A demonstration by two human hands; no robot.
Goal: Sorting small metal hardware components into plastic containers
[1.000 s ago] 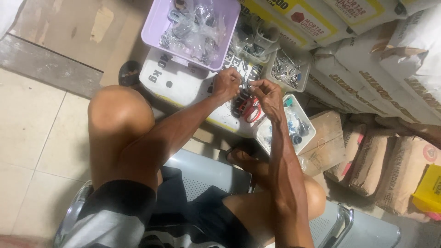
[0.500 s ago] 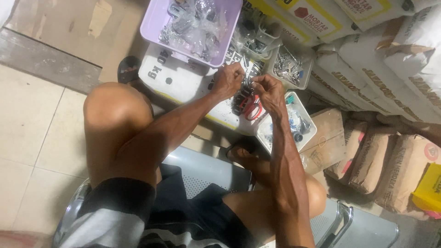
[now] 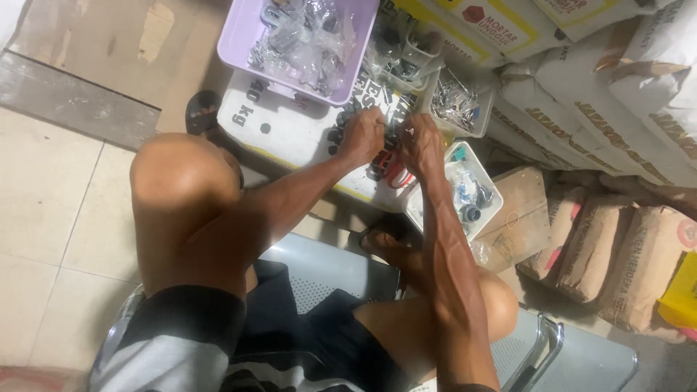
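One head-worn view looks steeply down from close above the seated person's knees, facing forward toward the white sack (image 3: 290,127) beneath both hands.

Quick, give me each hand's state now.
Left hand: closed around small dark parts, exact item unclear.
Right hand: fingers curled, pinching something small; cannot tell what.

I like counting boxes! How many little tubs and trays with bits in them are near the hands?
4: a lilac tub above the left hand, two clear trays above the right hand, one white tray right of it. More may be hidden.
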